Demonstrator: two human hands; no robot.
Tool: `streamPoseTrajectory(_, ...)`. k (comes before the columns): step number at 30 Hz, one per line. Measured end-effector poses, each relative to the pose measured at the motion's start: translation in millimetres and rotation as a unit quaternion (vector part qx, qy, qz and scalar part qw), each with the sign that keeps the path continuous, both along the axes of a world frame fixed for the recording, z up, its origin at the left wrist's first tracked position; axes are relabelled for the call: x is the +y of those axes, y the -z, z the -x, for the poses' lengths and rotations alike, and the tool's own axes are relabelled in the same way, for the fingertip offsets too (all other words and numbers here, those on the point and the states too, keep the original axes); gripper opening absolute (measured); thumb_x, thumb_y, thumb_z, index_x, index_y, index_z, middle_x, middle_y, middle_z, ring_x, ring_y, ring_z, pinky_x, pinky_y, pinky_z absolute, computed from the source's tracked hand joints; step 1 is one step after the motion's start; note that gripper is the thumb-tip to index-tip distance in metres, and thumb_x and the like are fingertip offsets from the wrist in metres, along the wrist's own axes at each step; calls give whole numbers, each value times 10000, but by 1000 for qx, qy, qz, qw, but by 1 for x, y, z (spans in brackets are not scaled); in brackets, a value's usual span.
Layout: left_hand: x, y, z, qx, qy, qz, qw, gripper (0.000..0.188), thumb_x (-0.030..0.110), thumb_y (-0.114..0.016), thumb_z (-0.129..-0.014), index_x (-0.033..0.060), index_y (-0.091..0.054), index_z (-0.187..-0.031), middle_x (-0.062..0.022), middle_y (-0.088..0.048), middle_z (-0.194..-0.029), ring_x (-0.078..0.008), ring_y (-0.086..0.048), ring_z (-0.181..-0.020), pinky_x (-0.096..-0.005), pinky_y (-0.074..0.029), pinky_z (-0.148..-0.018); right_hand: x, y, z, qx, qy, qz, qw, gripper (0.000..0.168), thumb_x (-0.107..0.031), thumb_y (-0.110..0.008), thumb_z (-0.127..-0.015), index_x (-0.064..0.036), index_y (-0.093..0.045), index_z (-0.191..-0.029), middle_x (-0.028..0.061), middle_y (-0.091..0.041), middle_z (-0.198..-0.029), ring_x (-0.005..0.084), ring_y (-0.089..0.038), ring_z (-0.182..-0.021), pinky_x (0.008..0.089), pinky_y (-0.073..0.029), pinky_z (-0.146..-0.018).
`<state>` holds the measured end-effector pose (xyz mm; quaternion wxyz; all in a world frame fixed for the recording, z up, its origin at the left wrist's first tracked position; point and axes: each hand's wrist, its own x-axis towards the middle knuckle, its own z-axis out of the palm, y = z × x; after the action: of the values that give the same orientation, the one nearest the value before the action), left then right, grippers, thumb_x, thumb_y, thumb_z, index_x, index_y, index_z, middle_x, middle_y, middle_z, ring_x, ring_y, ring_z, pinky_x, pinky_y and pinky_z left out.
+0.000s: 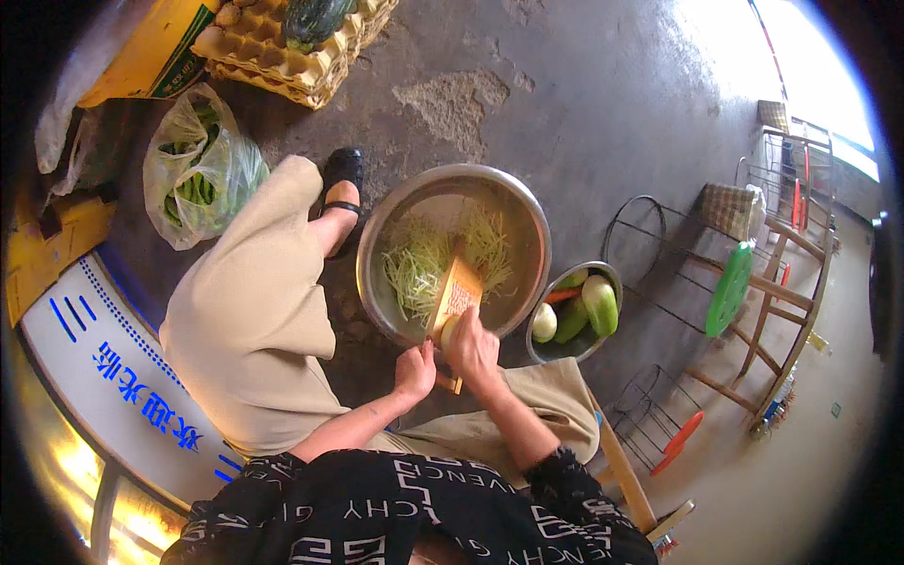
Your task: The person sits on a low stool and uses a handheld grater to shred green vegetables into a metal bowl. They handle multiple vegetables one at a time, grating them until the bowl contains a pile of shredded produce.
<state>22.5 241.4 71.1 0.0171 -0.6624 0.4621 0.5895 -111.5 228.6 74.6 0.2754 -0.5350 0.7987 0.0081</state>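
A large metal basin (367, 233) stands on the floor before me, with pale green vegetable shreds (417, 275) inside. Across its near rim leans a wooden shredder board (462, 282) with a grating surface. My left hand (415, 371) grips the board's side near its lower end. Pressed on the board is a pale vegetable piece (448, 330), held in my right hand (473, 352), whose fingers hide most of it. A smaller metal bowl (616, 277) at the right holds green and whitish vegetables (600, 305) and something orange, possibly a carrot.
At the upper left are a plastic bag of green vegetables (194, 176) and stacked egg trays (282, 78) bearing a dark green squash (314, 21). A green-topped stool (729, 289), a red-topped stool (678, 443) and a wooden frame (784, 314) stand right. A sign (113, 374) bearing writing lies left.
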Motion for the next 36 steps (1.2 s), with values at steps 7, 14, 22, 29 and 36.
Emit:
streamPoseTrajectory(7,-4,1,2,37,76,-2,996,556,368,-350,-977,-58,-634,-758,-294,-614,-765,-466,-597,-790,-526,-465,-732,-62,95,85,63,59,-58,995,369,-166,-476,-830,87,-453,-1098,260,-642,-753,399,-650,-735,481,-508,-640)
streamPoseTrajectory(14,-43,-22,1,62,76,72,993,486,323,-383,-969,-52,-627,-778,-307,-600,-774,-477,-589,-802,-537,-457,-722,-17,104,131,-191,398,142,886,297,-260,-400,-929,-42,-586,-1004,136,-607,-979,239,-604,-815,365,-513,-703)
streamPoseTrajectory(22,-116,-54,-27,12,133,191,973,470,313,-409,-977,-44,-626,-761,-286,-610,-742,-452,-605,-745,-519,-464,-656,38,55,64,-700,615,127,339,505,-556,-477,-914,-79,-635,-969,32,-623,-748,202,-584,-605,306,-526,-558)
streamPoseTrajectory(29,-124,-64,-24,16,158,170,973,467,323,-408,-974,-42,-624,-780,-285,-611,-754,-465,-597,-762,-525,-455,-674,55,122,-12,-581,751,90,301,256,-271,-654,-813,-103,-567,-985,68,-608,-858,235,-620,-705,362,-574,-582)
streamPoseTrajectory(36,-122,-69,-26,25,133,163,977,476,329,-405,-977,-56,-614,-791,-293,-600,-743,-465,-597,-763,-514,-454,-659,-44,152,12,-672,712,99,179,346,-313,-565,-851,-46,-593,-1069,131,-666,-995,308,-660,-876,505,-525,-856)
